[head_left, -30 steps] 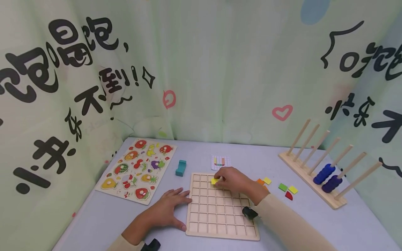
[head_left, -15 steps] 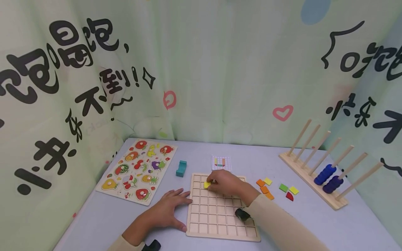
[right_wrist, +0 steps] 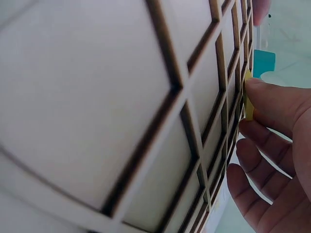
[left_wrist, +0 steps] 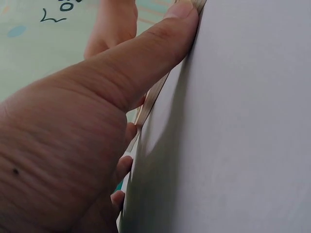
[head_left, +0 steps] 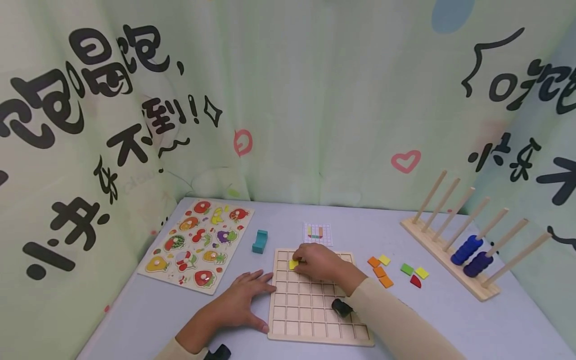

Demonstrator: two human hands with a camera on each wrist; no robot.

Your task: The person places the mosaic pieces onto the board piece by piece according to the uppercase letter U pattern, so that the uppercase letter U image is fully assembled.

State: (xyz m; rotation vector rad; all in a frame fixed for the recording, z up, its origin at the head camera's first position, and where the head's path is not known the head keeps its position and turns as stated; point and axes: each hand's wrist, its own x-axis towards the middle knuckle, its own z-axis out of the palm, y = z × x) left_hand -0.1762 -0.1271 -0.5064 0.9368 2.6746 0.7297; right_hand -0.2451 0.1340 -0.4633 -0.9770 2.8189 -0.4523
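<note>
A wooden grid board [head_left: 310, 315] with square cells lies in front of the person. The right hand [head_left: 320, 262] is over its far left part and pinches a yellow square tile [head_left: 293, 264] between thumb and fingers. In the right wrist view, the tile [right_wrist: 249, 99] stands right at the grid bars. With fingers spread, the left hand [head_left: 238, 302] rests along the board's left edge. The left wrist view shows its thumb [left_wrist: 150, 53] against the board's side. Behind the board lies a small printed pattern card [head_left: 317, 234] with a coloured shape on a grid.
Right of the board lie orange tiles [head_left: 386, 282], yellow tiles [head_left: 421, 272], a green tile [head_left: 407, 269] and a red quarter-round tile [head_left: 415, 282]. A peg rack [head_left: 468, 265] with blue and purple beads stands far right. A fruit puzzle board [head_left: 198, 245] and teal block [head_left: 259, 242] are left.
The right hand has moved left across the board's far rows with the yellow tile, then slightly further left. The left hand has stayed at the board's edge.
</note>
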